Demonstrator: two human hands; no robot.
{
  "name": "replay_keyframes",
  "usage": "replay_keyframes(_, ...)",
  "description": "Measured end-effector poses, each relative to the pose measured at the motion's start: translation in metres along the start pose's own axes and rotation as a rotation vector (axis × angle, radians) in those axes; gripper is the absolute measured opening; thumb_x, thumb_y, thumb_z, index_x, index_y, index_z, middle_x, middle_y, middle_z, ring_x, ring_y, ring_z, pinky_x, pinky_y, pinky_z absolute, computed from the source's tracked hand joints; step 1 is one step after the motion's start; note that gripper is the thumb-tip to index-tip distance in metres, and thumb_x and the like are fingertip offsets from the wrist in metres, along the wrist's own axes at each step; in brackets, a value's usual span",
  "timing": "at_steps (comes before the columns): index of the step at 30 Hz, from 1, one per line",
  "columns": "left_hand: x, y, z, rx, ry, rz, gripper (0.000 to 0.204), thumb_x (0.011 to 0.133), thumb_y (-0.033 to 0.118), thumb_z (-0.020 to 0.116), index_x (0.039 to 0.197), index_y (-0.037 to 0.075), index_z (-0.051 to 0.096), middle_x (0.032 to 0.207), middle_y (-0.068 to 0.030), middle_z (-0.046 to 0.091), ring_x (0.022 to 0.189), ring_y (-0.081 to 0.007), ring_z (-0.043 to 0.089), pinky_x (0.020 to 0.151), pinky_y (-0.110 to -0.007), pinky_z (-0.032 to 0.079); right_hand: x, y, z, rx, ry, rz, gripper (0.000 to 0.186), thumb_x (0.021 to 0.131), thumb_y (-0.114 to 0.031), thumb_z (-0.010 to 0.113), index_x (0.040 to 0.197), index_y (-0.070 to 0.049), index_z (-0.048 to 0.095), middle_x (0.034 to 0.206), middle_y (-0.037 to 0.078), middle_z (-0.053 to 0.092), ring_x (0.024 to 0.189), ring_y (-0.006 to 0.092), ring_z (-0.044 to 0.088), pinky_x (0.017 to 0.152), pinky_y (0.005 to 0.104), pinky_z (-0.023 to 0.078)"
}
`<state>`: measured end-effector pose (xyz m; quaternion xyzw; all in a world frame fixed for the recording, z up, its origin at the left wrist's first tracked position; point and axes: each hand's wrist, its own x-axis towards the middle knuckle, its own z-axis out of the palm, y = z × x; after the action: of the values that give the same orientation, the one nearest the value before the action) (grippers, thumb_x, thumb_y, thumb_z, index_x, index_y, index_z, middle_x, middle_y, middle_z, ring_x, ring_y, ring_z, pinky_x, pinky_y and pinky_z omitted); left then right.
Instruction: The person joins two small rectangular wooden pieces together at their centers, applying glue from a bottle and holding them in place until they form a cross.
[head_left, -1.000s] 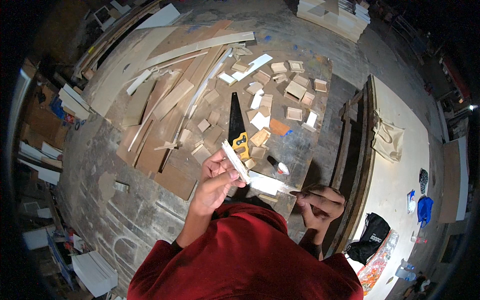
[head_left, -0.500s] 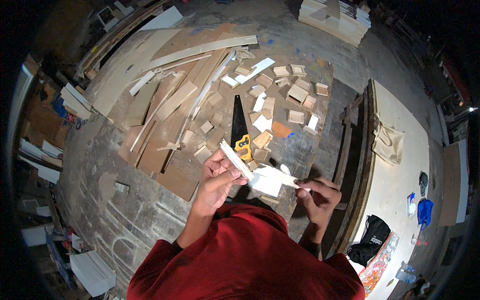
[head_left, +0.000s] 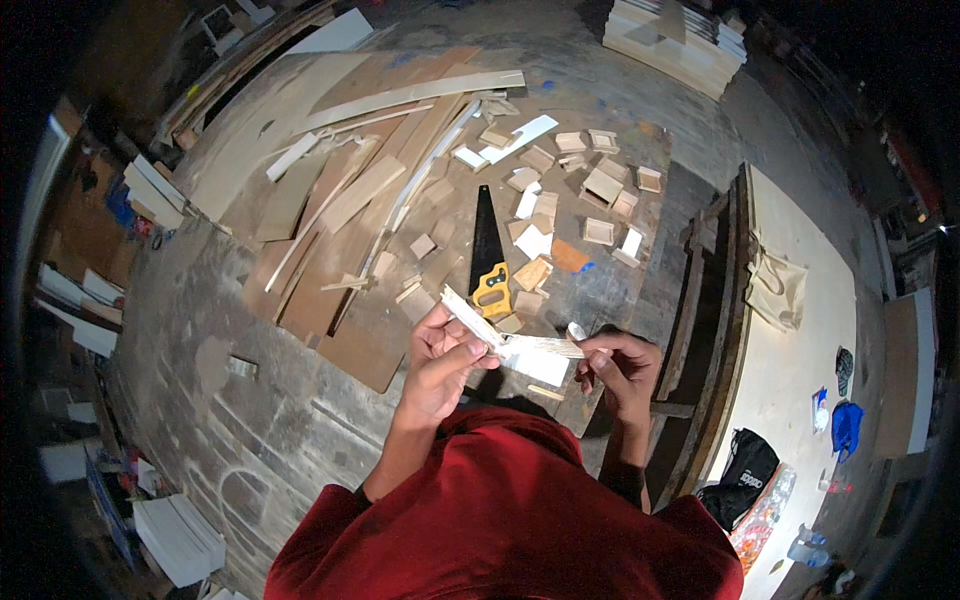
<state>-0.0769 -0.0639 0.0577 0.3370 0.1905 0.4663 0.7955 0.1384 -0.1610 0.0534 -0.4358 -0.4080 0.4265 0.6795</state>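
Note:
My left hand (head_left: 432, 372) is closed round a short, narrow pale wood piece (head_left: 470, 318), tilted with its upper end pointing away to the left. Between the thumb and fingers of my right hand (head_left: 624, 370) is a thin pale wooden strip (head_left: 548, 346). Its left tip lies at the lower end of the left-hand piece; whether they touch I cannot tell. Under the strip, a white board (head_left: 538, 370) rests on the work surface. Just beyond my hands lies a handsaw (head_left: 487, 245) with a black blade and yellow handle.
Several small wooden box frames (head_left: 600, 188) are scattered at the far right of the work surface. Long boards (head_left: 365, 195) and strips pile up at the left. A pale bench (head_left: 800, 370) to the right carries a cloth bag (head_left: 778, 290) and a black pouch (head_left: 745, 470).
My right hand has moved left and slightly up, bringing the strip closer to my left hand and turning it more level. The left hand keeps its grip. The whole view has shifted slightly.

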Motion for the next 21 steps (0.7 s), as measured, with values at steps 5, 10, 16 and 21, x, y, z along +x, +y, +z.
replay_keyframes(5, -0.009, 0.003, -0.006, 0.025, 0.057, 0.052, 0.033, 0.080, -0.007, 0.061, 0.111, -0.001, 0.053, 0.097, -0.0125, 0.066, 0.084, -0.0172, 0.067, 0.070, -0.028, 0.059, 0.000, 0.020, -0.009, 0.134, -0.018, -0.031, 0.017, 0.089, -0.008, 0.062, 0.095, 0.007, 0.065, 0.070, 0.012, 0.062, 0.048, 0.0133, 0.055, 0.046, 0.0261, 0.047)
replay_keyframes(10, -0.019, 0.001, -0.009, 0.059, 0.114, 0.086, 0.031, 0.079, -0.007, 0.062, 0.108, -0.001, 0.054, 0.094, -0.0112, 0.066, 0.081, -0.0159, 0.066, 0.069, -0.028, 0.059, 0.005, 0.020, 0.006, 0.028, -0.037, 0.003, 0.017, 0.089, -0.007, 0.062, 0.096, 0.008, 0.065, 0.071, 0.011, 0.062, 0.048, 0.0130, 0.055, 0.048, 0.0263, 0.048)
replay_keyframes(16, -0.031, -0.002, -0.012, 0.081, 0.155, 0.152, 0.034, 0.079, -0.006, 0.061, 0.112, -0.002, 0.052, 0.095, -0.0126, 0.065, 0.081, -0.0187, 0.067, 0.068, -0.029, 0.059, 0.009, 0.019, -0.003, 0.037, -0.114, 0.035, 0.015, 0.089, -0.002, 0.062, 0.099, 0.008, 0.066, 0.073, 0.010, 0.064, 0.053, 0.0120, 0.057, 0.050, 0.0246, 0.047)
replay_keyframes(21, -0.037, -0.001, -0.008, 0.063, 0.161, 0.173, 0.037, 0.078, -0.007, 0.059, 0.114, -0.003, 0.051, 0.099, -0.0137, 0.065, 0.084, -0.0217, 0.068, 0.069, -0.030, 0.060, 0.014, 0.016, 0.011, -0.037, -0.151, 0.059, 0.018, 0.088, -0.010, 0.064, 0.093, 0.007, 0.066, 0.067, 0.010, 0.061, 0.047, 0.0135, 0.054, 0.051, 0.0274, 0.049)
